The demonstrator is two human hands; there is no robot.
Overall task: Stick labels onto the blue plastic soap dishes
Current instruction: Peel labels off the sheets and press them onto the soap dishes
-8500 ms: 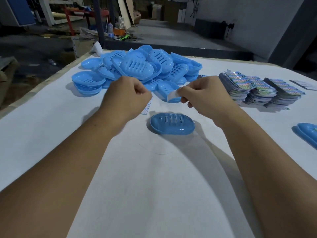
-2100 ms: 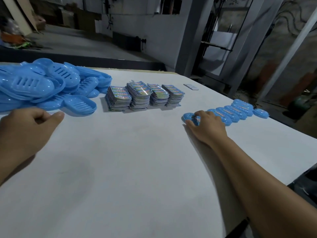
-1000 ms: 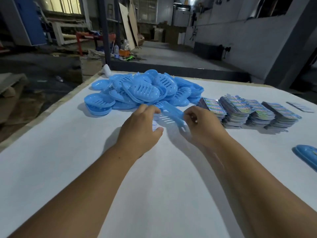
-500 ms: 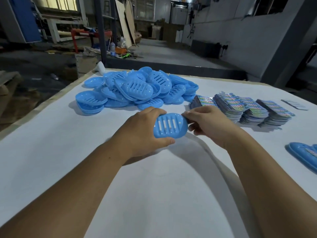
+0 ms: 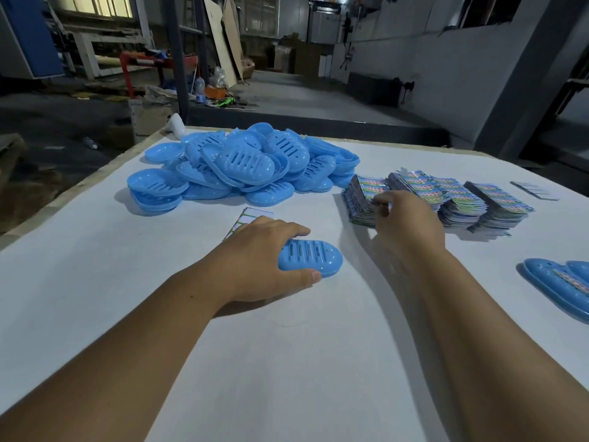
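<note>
Near the middle of the surface [image 5: 95, 282] we pin one soap dish [image 5: 314, 258] upside down, slots up; our left hand [image 5: 255, 266] curls thumb and fingers round its near end, likely to steady it for a label. Our right hand [image 5: 404, 221] reaches the nearest label stack [image 5: 363, 199], fingers bent at its top; whether its grip has a label yet we cannot tell. Unlabelled dishes pile [image 5: 242, 164] toward the far left corner. Labelled dishes [image 5: 561, 285] lie at the right edge. A backing sheet [image 5: 247, 218] lies just beyond the left hand. No dish holds anything
</note>
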